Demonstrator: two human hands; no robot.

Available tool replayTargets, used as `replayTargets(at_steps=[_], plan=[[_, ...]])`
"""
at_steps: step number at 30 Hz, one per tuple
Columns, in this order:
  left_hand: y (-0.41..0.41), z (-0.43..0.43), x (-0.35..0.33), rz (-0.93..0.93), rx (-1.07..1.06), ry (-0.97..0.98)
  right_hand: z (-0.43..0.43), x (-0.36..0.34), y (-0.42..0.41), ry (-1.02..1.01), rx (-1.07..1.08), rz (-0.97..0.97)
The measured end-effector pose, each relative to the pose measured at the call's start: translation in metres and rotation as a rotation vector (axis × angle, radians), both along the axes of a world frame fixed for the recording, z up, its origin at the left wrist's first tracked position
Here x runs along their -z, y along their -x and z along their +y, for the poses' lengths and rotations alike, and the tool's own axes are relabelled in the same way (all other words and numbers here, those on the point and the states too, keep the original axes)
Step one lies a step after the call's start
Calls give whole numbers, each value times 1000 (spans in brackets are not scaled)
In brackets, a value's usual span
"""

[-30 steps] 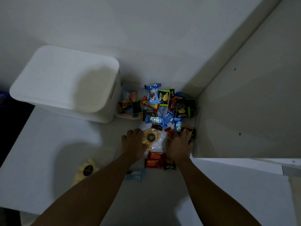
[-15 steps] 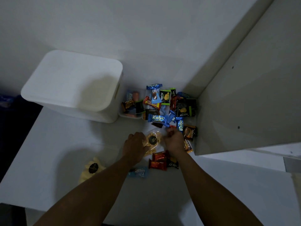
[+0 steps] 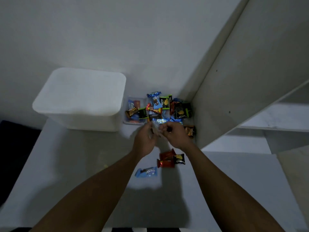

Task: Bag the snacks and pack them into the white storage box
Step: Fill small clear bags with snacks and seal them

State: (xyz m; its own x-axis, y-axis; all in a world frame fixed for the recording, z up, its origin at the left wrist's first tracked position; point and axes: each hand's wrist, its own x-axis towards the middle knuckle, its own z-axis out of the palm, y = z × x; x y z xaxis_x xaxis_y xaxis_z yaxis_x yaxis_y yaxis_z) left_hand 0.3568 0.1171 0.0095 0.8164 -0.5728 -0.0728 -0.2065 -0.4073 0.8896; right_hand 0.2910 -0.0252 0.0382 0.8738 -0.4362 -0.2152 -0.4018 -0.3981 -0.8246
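My left hand [image 3: 145,139] and my right hand [image 3: 176,135] are raised together over the white table, both pinching a small clear bag [image 3: 155,129] between them; the bag is blurred and its contents are hard to read. Behind the hands lies a pile of wrapped snacks [image 3: 167,108] in blue, green, red and orange wrappers. Two red snacks [image 3: 165,159], a black one [image 3: 179,159] and a light blue one [image 3: 146,171] lie nearer to me. The white storage box [image 3: 80,97], lid on, stands at the left.
A clear shallow tray [image 3: 133,122] with a few snacks sits between the box and the pile. A white side panel [image 3: 242,81] walls off the right. The table's left edge drops to a dark floor [image 3: 15,148].
Both hands lifted the clear bag off the table and brought it up between them. The view tilted upward, so the yellow bagged snacks at lower left left the frame.
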Motion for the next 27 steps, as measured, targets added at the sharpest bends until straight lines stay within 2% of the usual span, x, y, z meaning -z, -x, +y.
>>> replayTargets(at_steps=[2,6,13,22,27], plan=[[-3,10,-15,22,-21,18,12,-16,4,30,59,-21],[-11,25,-39,15,-19,102,30,-45,12,213,195,-154],[-20,55,-117,34,-34,332,75,-110,9,100,245,-301],[-30,91,-186,20,12,434,103,-187,11,202,176,-385],[-28,100,-195,172,29,523,117,-204,16,132,211,-463]])
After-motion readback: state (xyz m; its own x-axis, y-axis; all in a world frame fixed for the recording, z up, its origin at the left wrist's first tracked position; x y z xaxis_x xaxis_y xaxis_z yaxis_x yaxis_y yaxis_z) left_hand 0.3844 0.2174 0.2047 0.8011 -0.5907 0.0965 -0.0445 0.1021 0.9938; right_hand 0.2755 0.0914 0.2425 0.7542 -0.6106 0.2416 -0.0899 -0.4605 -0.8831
